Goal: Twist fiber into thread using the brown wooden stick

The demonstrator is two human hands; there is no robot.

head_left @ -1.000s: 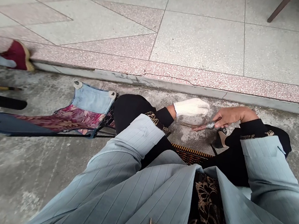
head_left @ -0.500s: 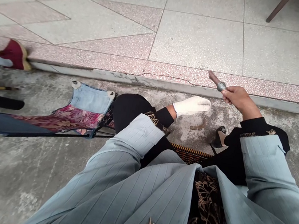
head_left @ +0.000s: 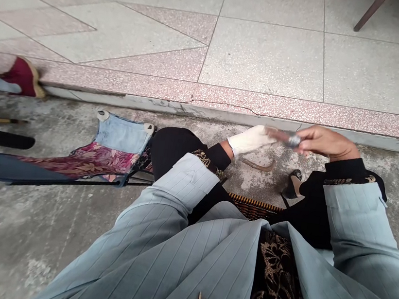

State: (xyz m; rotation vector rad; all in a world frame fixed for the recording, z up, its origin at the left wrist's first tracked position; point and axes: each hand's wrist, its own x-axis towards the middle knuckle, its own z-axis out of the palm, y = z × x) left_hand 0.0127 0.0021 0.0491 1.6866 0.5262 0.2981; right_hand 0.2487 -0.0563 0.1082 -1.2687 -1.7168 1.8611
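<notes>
My left hand (head_left: 254, 139), in a white knit glove, is closed with its fingers pressed together; what they hold, if anything, is hidden. Bare, my right hand (head_left: 320, 142) grips a brown stick wound with silvery wire (head_left: 293, 141) at its near end. The stick's blurred far part (head_left: 277, 133) points left and overlaps the gloved fingertips; whether they touch I cannot tell. Below the glove shows a curved brown piece (head_left: 259, 165), and I cannot tell whether it hangs or lies on the ground.
A woven seat edge (head_left: 254, 206) shows between my legs, and a shoe (head_left: 293, 184) is by my right knee. A folding chair with patterned cloth (head_left: 102, 159) stands left. Ahead runs a raised tiled step (head_left: 226, 116). Another person's red shoe (head_left: 23, 77) is far left.
My right hand swung the wire-wound stick up and forward over the step edge, then brought it back beside the glove. My left hand stayed nearly in place. The curved brown piece shifted slightly.
</notes>
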